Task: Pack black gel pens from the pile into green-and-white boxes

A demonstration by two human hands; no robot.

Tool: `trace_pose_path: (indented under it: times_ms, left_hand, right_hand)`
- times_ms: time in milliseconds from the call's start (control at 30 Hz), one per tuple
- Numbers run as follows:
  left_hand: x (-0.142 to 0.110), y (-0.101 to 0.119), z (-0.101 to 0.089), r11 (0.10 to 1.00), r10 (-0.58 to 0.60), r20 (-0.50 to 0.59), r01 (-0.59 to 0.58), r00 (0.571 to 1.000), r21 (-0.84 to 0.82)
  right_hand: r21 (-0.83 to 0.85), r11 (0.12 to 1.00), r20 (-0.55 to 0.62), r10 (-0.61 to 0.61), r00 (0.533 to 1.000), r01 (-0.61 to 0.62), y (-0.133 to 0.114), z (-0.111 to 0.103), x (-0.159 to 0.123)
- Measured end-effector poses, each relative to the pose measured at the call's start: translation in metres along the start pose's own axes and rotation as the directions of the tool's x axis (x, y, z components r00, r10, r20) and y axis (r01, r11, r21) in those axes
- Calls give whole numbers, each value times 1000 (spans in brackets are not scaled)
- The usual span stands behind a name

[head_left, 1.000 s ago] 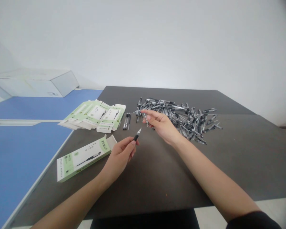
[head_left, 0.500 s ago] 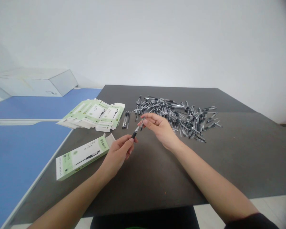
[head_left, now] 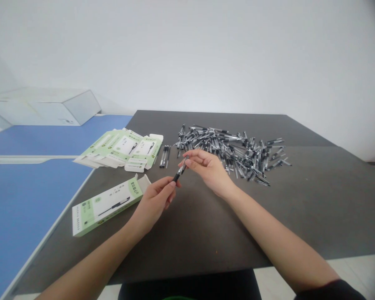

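My left hand [head_left: 158,198] is closed on a pen [head_left: 176,176] by its black grip, with the tip end pointing up and right. My right hand [head_left: 208,170] pinches a pen cap [head_left: 183,166], which is in line with the pen and seems to sit over its tip. How far the cap is on, I cannot tell. Left of my left hand lies a green and white pen box [head_left: 108,206], its near-hand end flap raised. Beyond my right hand spreads a heap of loose pens [head_left: 234,152]. A few pens [head_left: 165,156] lie side by side left of it.
Several flattened green and white boxes [head_left: 121,148] overlap at the back left of the dark table [head_left: 253,233]. A blue surface [head_left: 21,191] adjoins on the left, with a large white carton [head_left: 46,108] standing on it by the wall.
The pen's tip and the cap, apart and at different angles before, have come into line and now meet. Both hands have hardly shifted.
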State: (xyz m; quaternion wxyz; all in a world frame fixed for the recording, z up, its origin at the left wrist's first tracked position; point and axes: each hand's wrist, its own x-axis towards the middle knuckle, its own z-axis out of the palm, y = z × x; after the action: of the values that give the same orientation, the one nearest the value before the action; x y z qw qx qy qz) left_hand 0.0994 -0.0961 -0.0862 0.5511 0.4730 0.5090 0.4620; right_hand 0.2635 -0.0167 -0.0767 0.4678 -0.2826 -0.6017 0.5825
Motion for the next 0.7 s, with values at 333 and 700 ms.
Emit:
trace_pose_path:
  times_ms: [333, 700]
  left_hand:
    - [-3, -10, -7, 998, 49, 4, -49, 999, 37]
    - [-5, 2, -11, 992, 128, -16, -129, 992, -12]
  right_hand:
    - [-187, 982, 26, 3, 1000, 2, 0, 2, -8]
    - [46, 999, 36, 12, 999, -14, -26, -12, -15]
